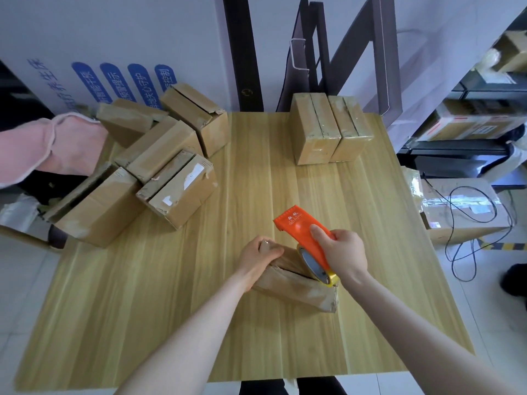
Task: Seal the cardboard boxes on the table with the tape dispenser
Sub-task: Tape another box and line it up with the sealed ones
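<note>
Taping of one box is the step in hand. This box point(296, 286) lies on the bench point(256, 166), low in the centre of the frame. My left grip point(261, 258) is curled over its far end and holds it down. My right grip point(345, 252) is clamped on the orange tape dispenser point(302, 232), whose roll touches the box's near right end. Next, I judge, I must draw the dispenser along the seam, pressing evenly. A pile of boxes point(159, 166) waits at upper left.

A packing room — cardboard boxes point(174, 192) piled on a table point(142, 295); parcel-laden shelves point(467, 121).
</note>
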